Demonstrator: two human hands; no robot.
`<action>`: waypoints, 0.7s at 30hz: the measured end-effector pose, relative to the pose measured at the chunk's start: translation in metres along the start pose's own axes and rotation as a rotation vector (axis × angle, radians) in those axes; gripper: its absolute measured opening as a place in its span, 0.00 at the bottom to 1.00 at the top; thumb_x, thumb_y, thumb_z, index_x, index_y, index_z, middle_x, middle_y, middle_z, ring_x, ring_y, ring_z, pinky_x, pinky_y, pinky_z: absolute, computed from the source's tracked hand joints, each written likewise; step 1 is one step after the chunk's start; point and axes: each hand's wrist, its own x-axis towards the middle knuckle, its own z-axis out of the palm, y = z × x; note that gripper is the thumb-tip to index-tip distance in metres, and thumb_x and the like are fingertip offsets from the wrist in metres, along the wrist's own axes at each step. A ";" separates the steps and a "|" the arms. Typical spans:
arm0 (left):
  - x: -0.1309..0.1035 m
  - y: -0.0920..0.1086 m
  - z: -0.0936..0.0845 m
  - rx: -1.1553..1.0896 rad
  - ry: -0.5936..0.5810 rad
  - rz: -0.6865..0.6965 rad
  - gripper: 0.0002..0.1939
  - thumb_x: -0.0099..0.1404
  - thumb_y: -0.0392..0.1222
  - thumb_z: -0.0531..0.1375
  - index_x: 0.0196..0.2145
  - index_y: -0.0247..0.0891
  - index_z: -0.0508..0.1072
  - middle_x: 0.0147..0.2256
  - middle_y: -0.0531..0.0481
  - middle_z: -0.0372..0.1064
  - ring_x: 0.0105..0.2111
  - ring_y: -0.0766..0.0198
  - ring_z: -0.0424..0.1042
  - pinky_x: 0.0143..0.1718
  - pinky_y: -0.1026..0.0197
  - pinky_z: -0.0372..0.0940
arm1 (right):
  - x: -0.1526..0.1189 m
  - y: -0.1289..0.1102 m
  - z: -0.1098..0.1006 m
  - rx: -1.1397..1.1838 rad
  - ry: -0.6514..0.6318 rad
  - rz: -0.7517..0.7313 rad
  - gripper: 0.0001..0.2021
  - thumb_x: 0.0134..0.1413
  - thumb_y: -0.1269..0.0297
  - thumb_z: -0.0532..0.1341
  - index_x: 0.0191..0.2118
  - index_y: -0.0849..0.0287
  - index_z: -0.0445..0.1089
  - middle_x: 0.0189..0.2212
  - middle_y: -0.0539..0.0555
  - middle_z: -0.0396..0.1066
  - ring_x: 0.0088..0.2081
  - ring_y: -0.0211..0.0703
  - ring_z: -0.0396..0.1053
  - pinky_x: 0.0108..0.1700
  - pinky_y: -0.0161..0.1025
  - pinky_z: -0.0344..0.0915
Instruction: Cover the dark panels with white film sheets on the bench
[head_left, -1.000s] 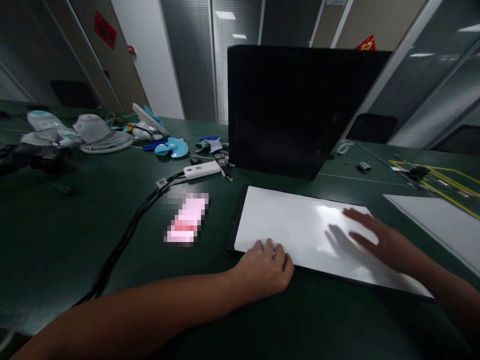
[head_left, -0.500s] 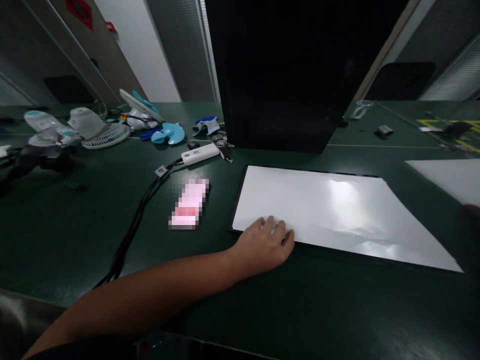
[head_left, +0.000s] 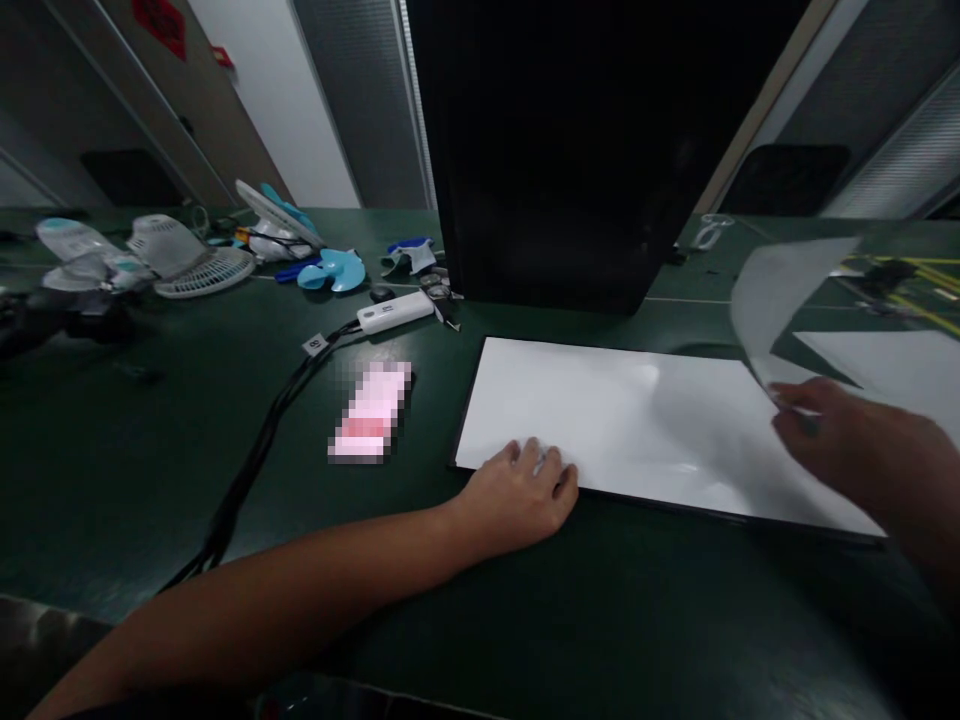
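A flat panel with a white surface [head_left: 600, 400] and a thin black edge lies on the green table. My left hand [head_left: 525, 492] rests on its near edge, left of the middle, with bent fingers slightly apart and nothing held. Over the panel's right part, my right hand [head_left: 814, 420] pinches the lower end of a thin, translucent white sheet [head_left: 772, 290]. The sheet curls upward and is blurred. Another white sheet [head_left: 892, 365] lies on the table at the right, partly behind my right hand.
A large black screen [head_left: 585, 180] stands behind the panel. To the left are a blurred-out pink phone-like object [head_left: 373, 410], a white device [head_left: 396, 312] with black cables, blue fan blades [head_left: 334, 271] and white fan parts [head_left: 206, 272]. Yellow-edged items [head_left: 915, 280] lie at the far right.
My right hand has come in from the right edge with the curled sheet between its fingers. My left hand stays on the panel's near edge. The view has shifted slightly.
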 end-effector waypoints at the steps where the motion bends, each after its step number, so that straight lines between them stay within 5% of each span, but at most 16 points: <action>1: 0.000 0.000 0.000 0.002 0.002 0.004 0.17 0.77 0.36 0.55 0.61 0.31 0.70 0.54 0.31 0.74 0.52 0.46 0.77 0.46 0.46 0.77 | -0.008 -0.025 -0.004 0.016 -0.004 -0.118 0.30 0.68 0.41 0.47 0.61 0.53 0.71 0.43 0.61 0.77 0.26 0.41 0.68 0.28 0.40 0.56; 4: -0.002 0.001 0.003 0.023 0.030 0.006 0.17 0.77 0.36 0.55 0.60 0.31 0.70 0.53 0.31 0.74 0.51 0.46 0.78 0.45 0.47 0.76 | -0.031 -0.082 -0.009 0.099 0.155 -0.555 0.23 0.69 0.54 0.49 0.60 0.51 0.73 0.52 0.56 0.75 0.39 0.43 0.75 0.32 0.38 0.66; 7: -0.002 0.001 0.005 0.037 0.088 -0.002 0.15 0.76 0.36 0.56 0.58 0.31 0.71 0.51 0.34 0.75 0.48 0.48 0.78 0.44 0.48 0.76 | -0.043 -0.110 -0.010 0.177 0.277 -0.827 0.20 0.68 0.62 0.53 0.60 0.50 0.73 0.55 0.53 0.73 0.49 0.44 0.74 0.46 0.43 0.74; 14: 0.003 -0.003 0.001 0.044 0.245 0.074 0.08 0.75 0.34 0.57 0.48 0.32 0.74 0.38 0.45 0.74 0.35 0.62 0.74 0.34 0.59 0.66 | -0.046 -0.119 -0.016 0.262 0.298 -0.885 0.19 0.67 0.61 0.58 0.60 0.47 0.73 0.56 0.51 0.72 0.51 0.42 0.74 0.51 0.45 0.75; 21: 0.004 -0.005 -0.001 0.037 0.357 0.066 0.14 0.76 0.36 0.57 0.57 0.35 0.71 0.46 0.44 0.75 0.42 0.59 0.75 0.40 0.57 0.69 | -0.053 -0.130 -0.025 0.249 0.312 -1.004 0.20 0.66 0.61 0.60 0.61 0.50 0.71 0.61 0.50 0.68 0.56 0.43 0.71 0.55 0.45 0.74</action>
